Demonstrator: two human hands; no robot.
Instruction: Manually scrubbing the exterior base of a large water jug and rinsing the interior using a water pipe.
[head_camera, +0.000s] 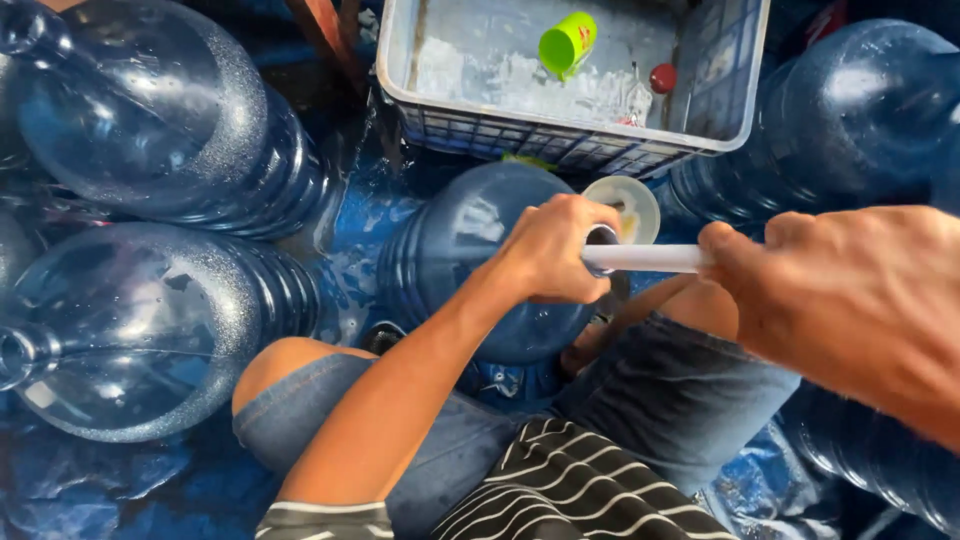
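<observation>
With the blue water jug (470, 260) lying on its side between the knees, just below the grey crate (560, 140), the left hand (555, 250) wraps its neck while the right hand (850, 290) pinches a white tube (645, 258) at its mouth, so scrubbing inside seems underway, calling for steady pushing.

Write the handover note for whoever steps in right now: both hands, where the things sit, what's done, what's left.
Left hand: closed around the neck of the blue water jug lying between the knees, holding it steady.
Right hand: gripping a white tube whose far end meets the jug's mouth at the left hand.
Nearby: a round pale lid just beyond the jug mouth; a grey crate ahead holding a green cup and a small red ball; more blue jugs lying on the left and right.
Done: tube brought to the mouth.
Left: cannot tell how far the tube is in; the other jugs lie untouched.
</observation>
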